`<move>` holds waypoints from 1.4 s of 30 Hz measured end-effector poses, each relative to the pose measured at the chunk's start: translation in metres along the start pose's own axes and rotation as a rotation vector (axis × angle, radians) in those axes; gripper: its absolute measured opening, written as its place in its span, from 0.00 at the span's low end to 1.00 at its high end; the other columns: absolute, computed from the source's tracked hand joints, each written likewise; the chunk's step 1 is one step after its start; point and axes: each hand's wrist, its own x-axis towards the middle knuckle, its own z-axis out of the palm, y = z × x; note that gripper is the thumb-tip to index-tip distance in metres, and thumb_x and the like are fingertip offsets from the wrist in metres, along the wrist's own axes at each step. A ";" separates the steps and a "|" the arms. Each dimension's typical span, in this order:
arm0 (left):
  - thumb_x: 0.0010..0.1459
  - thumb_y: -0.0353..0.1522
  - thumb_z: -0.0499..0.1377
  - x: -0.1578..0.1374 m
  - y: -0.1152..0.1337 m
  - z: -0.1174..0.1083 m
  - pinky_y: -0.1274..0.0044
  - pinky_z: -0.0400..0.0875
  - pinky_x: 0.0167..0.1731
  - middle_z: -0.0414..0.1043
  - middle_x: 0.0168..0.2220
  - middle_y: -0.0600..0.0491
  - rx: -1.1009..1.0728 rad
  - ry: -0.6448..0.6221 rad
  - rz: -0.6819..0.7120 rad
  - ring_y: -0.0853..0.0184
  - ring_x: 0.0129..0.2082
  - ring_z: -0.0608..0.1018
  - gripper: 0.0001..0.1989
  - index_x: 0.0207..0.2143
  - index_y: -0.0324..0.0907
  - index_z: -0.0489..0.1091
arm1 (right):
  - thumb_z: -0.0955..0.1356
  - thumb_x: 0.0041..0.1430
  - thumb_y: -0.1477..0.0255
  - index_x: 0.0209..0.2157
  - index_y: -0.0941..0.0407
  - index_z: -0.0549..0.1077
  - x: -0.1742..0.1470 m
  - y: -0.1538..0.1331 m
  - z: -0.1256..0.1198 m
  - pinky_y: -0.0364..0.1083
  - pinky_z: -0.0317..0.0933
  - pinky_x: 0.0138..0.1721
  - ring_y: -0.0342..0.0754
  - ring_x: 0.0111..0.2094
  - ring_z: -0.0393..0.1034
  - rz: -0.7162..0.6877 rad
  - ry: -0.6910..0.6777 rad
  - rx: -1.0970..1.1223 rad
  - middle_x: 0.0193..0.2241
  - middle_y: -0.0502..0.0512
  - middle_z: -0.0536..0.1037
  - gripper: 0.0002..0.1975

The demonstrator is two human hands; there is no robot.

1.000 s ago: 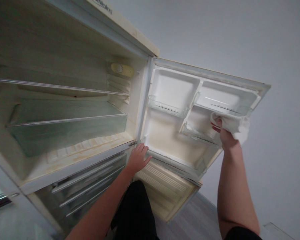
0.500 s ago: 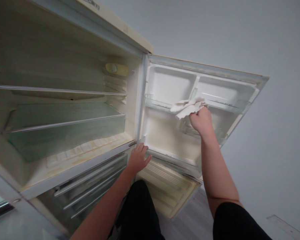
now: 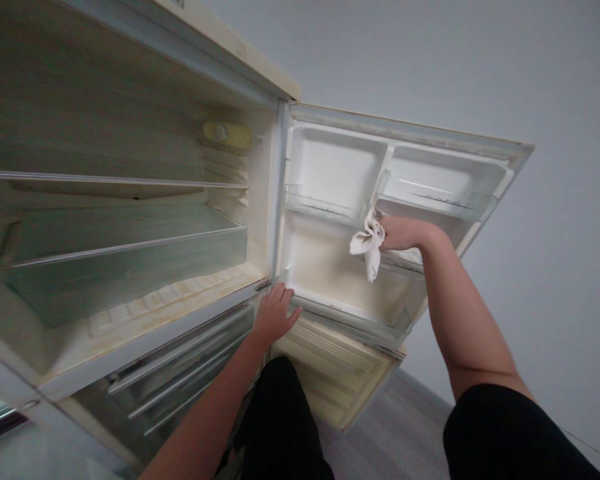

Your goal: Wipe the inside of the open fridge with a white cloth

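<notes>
A crumpled white cloth [image 3: 368,245] hangs from my right hand [image 3: 399,233], whose fingers are closed on it. That hand is in front of the inner side of the open refrigerator door [image 3: 330,253], by the middle divider and below the upper door shelf [image 3: 330,209]. My left hand [image 3: 275,313] rests with fingers spread at the lower hinge corner of the same door, near the end of the bottom door shelf [image 3: 350,321]. The fingertips of my right hand are partly hidden by the cloth.
Left of the door is the refrigerator's interior, with a glass shelf [image 3: 105,179], a clear drawer [image 3: 130,257] and a yellowish lamp housing [image 3: 227,134]. Below are freezer drawers [image 3: 190,367] and an open freezer door [image 3: 335,373]. A grey wall [image 3: 555,267] stands at right.
My right hand has turned and come slightly down, its elbow swinging out to the right. The cloth, spread sideways before, now dangles downward. My left hand stays at the hinge corner.
</notes>
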 end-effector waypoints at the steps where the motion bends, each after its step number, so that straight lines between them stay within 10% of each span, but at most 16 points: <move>1: 0.60 0.41 0.59 0.000 0.000 0.000 0.58 0.72 0.52 0.69 0.52 0.38 0.004 -0.002 0.001 0.49 0.59 0.69 0.17 0.47 0.41 0.67 | 0.67 0.60 0.67 0.40 0.58 0.80 0.001 -0.001 0.002 0.45 0.66 0.45 0.54 0.43 0.76 0.015 0.003 -0.018 0.45 0.60 0.82 0.12; 17: 0.60 0.41 0.59 0.000 -0.001 -0.001 0.57 0.70 0.53 0.69 0.53 0.40 -0.060 0.005 -0.016 0.49 0.60 0.68 0.16 0.48 0.44 0.67 | 0.63 0.63 0.72 0.40 0.62 0.80 -0.076 0.018 0.027 0.52 0.67 0.40 0.63 0.43 0.77 0.572 -0.063 -0.336 0.44 0.72 0.80 0.14; 22: 0.60 0.41 0.59 0.000 0.000 -0.001 0.57 0.70 0.52 0.69 0.53 0.39 -0.051 0.002 -0.016 0.49 0.60 0.68 0.17 0.48 0.43 0.67 | 0.64 0.60 0.68 0.37 0.57 0.75 -0.103 0.008 0.040 0.51 0.66 0.41 0.58 0.42 0.74 0.499 0.432 -0.196 0.41 0.66 0.78 0.11; 26: 0.60 0.40 0.60 0.000 0.000 -0.001 0.57 0.70 0.54 0.70 0.52 0.39 -0.049 -0.005 -0.009 0.49 0.61 0.68 0.17 0.48 0.42 0.67 | 0.62 0.57 0.68 0.31 0.54 0.70 -0.109 -0.025 0.072 0.51 0.66 0.46 0.56 0.43 0.71 0.463 0.888 0.194 0.38 0.63 0.77 0.07; 35: 0.60 0.41 0.59 -0.001 0.003 -0.003 0.58 0.72 0.52 0.70 0.52 0.38 -0.002 -0.004 -0.008 0.48 0.60 0.69 0.17 0.47 0.41 0.67 | 0.71 0.51 0.58 0.35 0.55 0.75 -0.025 -0.102 0.149 0.52 0.72 0.46 0.55 0.41 0.77 0.293 0.829 1.976 0.31 0.53 0.81 0.15; 42: 0.60 0.41 0.59 0.000 0.003 -0.004 0.59 0.72 0.52 0.71 0.52 0.39 0.005 0.002 -0.007 0.49 0.60 0.69 0.16 0.47 0.42 0.67 | 0.59 0.64 0.70 0.48 0.56 0.76 0.008 -0.114 0.130 0.47 0.73 0.45 0.48 0.40 0.78 0.350 0.890 2.443 0.37 0.55 0.83 0.18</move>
